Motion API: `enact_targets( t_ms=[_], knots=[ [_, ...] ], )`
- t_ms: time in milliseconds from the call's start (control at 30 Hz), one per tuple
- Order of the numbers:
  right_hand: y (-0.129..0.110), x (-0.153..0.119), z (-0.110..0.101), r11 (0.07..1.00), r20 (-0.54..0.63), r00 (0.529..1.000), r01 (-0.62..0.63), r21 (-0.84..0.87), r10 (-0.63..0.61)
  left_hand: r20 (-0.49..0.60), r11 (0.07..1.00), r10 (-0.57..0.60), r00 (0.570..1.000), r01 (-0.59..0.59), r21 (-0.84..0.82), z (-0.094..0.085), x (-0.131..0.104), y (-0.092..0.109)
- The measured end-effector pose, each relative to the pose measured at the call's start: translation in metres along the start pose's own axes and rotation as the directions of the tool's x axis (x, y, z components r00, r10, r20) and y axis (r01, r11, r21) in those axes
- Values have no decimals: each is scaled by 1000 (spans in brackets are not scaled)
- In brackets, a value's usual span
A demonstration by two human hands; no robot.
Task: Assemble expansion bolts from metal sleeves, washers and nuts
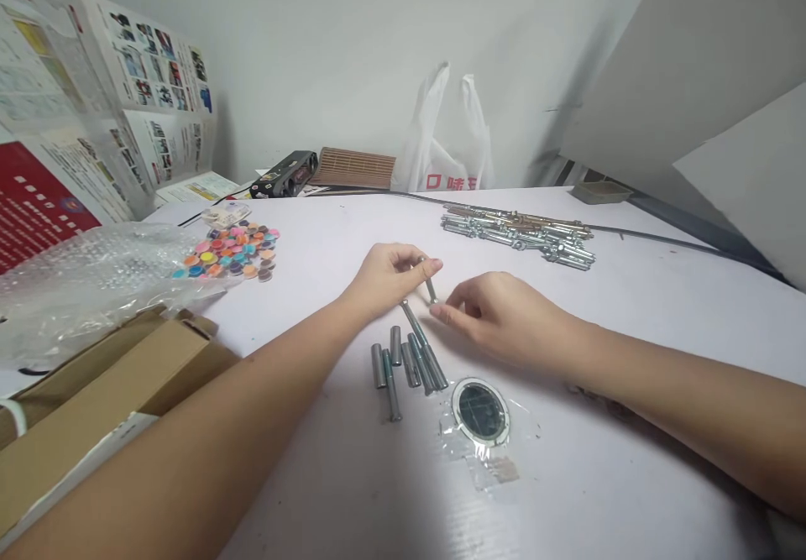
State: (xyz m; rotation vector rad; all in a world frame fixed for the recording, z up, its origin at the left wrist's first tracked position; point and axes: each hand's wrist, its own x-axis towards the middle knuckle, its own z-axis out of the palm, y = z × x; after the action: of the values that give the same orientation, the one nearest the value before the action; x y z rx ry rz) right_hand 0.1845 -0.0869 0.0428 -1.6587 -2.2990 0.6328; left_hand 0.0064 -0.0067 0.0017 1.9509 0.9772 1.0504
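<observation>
Between the thumb and fingers of my left hand is a slim metal bolt, tilted with its lower end toward my right hand. The right hand's fingers are curled, and its thumb and fingertips close at that lower end; some of the fingers are hidden. Just below my hands, another long bolt lies slanted on the table. Near it are several loose metal sleeves and bolts, lying roughly side by side.
A pile of bolts with sleeves lies at the back right. Colourful round discs are spread at the left, beside bubble wrap and a cardboard box. A round dark disc is taped in front. A white plastic bag stands behind.
</observation>
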Motion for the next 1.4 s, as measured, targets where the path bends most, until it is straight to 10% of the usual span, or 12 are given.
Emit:
enact_targets(
  t_ms=[167, 500, 667, 867, 1400],
  knots=[
    [-10, -17, -1, 1000, 267, 964, -15, -5, 16, -14, 969, 146, 989, -140, 203, 5, -2, 3],
    [-10, -5, -9, 983, 429, 903, -67, 172, -14, 173, 984, 21, 985, -51, 169, 3, 0, -1],
    [-6, 8, -43, 960, 64, 998, -4, 281, -14, 267, 993, 41, 963, -70, 99, 2, 0, -4],
    [10, 36, -36, 959, -345, 935, 174, 224, -89, 281, 997, -47, 959, 28, 70, 1, -1, -4],
    [17, 37, -22, 938, -261, 945, 258, 233, -195, 294, 998, -43, 955, 30, 49, 3, -1, -6]
  ],
)
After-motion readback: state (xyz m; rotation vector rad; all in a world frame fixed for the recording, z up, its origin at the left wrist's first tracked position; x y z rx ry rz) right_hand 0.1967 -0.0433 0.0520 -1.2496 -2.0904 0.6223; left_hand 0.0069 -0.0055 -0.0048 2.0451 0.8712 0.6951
